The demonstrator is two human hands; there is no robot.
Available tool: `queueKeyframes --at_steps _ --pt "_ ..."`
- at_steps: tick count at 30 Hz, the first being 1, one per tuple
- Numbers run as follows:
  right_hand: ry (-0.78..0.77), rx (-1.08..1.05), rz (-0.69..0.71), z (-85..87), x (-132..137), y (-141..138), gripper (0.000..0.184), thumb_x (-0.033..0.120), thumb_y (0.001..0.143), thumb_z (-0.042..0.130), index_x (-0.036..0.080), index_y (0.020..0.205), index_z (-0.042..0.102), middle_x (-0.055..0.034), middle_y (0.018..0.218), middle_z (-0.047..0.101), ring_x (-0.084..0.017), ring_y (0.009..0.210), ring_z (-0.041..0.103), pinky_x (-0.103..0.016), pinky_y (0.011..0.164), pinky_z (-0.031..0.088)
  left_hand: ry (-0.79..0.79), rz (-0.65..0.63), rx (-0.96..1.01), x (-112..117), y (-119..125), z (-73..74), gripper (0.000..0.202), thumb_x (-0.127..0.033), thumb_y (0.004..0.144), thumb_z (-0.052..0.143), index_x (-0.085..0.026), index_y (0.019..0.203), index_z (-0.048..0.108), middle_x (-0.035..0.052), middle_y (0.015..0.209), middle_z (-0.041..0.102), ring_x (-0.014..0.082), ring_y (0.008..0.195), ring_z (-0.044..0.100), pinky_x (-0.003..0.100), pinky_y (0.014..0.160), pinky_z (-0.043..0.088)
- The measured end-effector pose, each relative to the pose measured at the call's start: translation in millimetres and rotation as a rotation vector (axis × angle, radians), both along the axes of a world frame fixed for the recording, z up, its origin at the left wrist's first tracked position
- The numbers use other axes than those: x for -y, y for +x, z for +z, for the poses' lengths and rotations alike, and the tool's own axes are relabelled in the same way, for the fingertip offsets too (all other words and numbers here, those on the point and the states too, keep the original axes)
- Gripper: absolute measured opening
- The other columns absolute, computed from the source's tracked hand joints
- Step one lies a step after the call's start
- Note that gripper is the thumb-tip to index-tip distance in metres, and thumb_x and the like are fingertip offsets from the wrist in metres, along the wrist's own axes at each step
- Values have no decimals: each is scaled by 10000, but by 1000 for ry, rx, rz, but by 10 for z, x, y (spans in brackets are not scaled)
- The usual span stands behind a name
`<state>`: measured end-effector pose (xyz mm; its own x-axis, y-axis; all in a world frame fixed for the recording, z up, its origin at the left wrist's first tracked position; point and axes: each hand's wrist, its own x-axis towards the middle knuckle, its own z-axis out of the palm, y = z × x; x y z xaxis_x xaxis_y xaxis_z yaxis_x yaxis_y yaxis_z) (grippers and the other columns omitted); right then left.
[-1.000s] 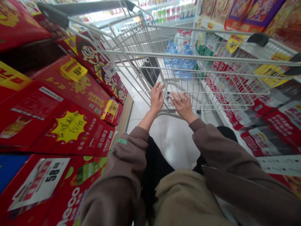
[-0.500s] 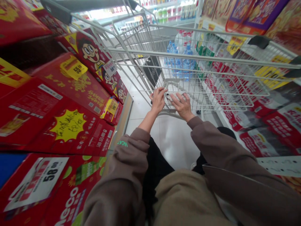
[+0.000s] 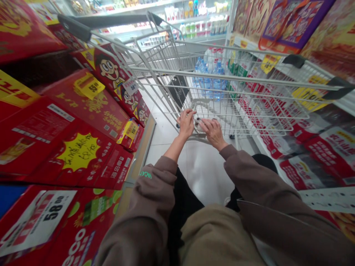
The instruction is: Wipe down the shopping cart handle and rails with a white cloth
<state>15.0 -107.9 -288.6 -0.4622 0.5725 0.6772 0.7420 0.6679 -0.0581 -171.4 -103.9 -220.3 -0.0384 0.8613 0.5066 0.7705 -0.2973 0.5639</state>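
Observation:
A grey metal shopping cart (image 3: 235, 78) stands sideways in front of me, with its handle at the upper left. Low by the cart's side, my left hand (image 3: 186, 123) is held with fingers bent and pressed together. Close on its right, my right hand (image 3: 212, 132) has its fingers curled over a small whitish thing (image 3: 197, 125) with a dark spot. That thing lies between both hands, against the lower wires, and its kind is unclear. The fingers partly cover it. Whether the left fingertips grip it too cannot be made out.
Stacked red gift boxes (image 3: 91, 147) with yellow price tags line the left. Shrink-wrapped bottle packs (image 3: 313, 144) fill shelves on the right. Blue water bottles (image 3: 217, 79) stand beyond the cart. A lit shelf (image 3: 194, 27) with drinks runs across the back.
The view has tilted up slightly, so cart and hands sit lower in the picture. My right fingers have drawn closer together over the whitish thing. The hands stay at the same part of the cart.

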Motion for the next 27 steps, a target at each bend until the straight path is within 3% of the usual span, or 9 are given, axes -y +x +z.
queueKeyframes --at_steps 3,10,14,17,23,27 --pt "6 -15 -57 75 -73 -4 516 138 1056 318 206 1523 527 -139 1576 554 -254 1385 568 -509 1191 427 8 -15 -3 8 -3 -4 372 -256 1022 414 -307 1224 722 107 1356 626 298 1334 533 526 1115 379" --pt "41 40 -2 -35 -44 53 495 140 1051 374 261 1491 566 -53 1606 530 -299 1567 383 -615 1265 352 45 -9 2 8 7 -28 360 -296 1043 407 -273 1210 725 123 1323 622 301 1295 543 505 1081 407" --pt "-16 51 21 -183 39 139 467 158 1053 403 290 1445 619 -66 1538 602 -301 1500 491 -608 1212 439 31 0 -3 5 12 -29 352 -307 1044 406 -282 1208 717 116 1326 619 297 1295 536 509 1081 409" --pt "-61 28 14 -185 66 157 474 181 1060 402 330 1459 609 -63 1508 629 -280 1444 560 -584 1192 476 24 13 -13 2 36 -32 350 -304 1039 404 -278 1203 712 118 1316 611 310 1290 543 518 1078 416" --pt "-33 -20 13 42 -100 12 507 252 1084 364 411 1550 486 7 1561 577 -262 1522 463 -609 1280 344 14 16 -1 -3 47 -16 349 -331 1040 409 -285 1192 719 117 1312 603 317 1299 525 516 1092 406" --pt "-99 -26 31 -35 -176 -22 515 240 1078 377 422 1548 484 8 1557 581 -264 1502 490 -617 1277 341 -24 -31 -29 -3 -5 25 361 -374 1049 407 -292 1199 725 104 1297 611 309 1264 532 508 1068 410"
